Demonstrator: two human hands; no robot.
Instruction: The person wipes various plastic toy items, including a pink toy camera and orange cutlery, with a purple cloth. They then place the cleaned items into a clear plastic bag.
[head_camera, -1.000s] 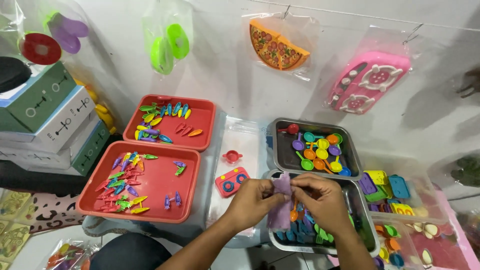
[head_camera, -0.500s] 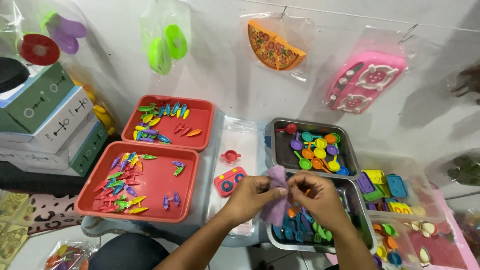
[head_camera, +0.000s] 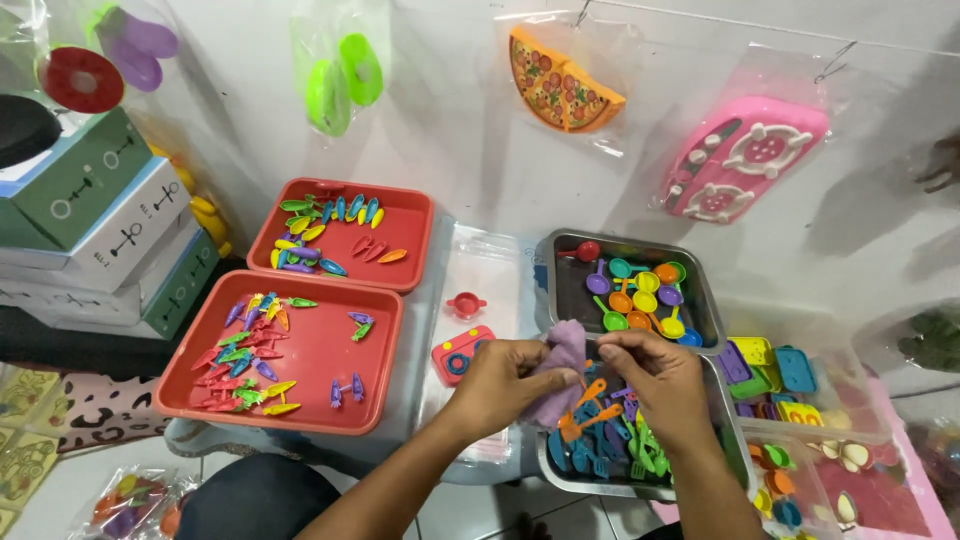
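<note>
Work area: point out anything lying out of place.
Two toy pieces sit loose outside the trays: a small red pot and a red toy stove on the clear bags, between the red trays and the metal trays. Nothing looks spilled or broken.

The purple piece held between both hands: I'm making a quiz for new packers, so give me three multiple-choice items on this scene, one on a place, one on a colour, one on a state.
1. Where is the purple piece held?
A. Over the red trays
B. At the near metal tray's left edge
C. On the stacked boxes

2. What colour are the two square trays on the left?
A. Red
B. Blue
C. White

3. How do the hands hold the purple piece?
A. Left hand only
B. Neither touches it
C. Both pinch it

Answers:
1 B, it sits at the left edge of the near metal tray of small utensils.
2 A, the near tray and far tray are red.
3 C, the left hand and right hand both grip it.
</note>
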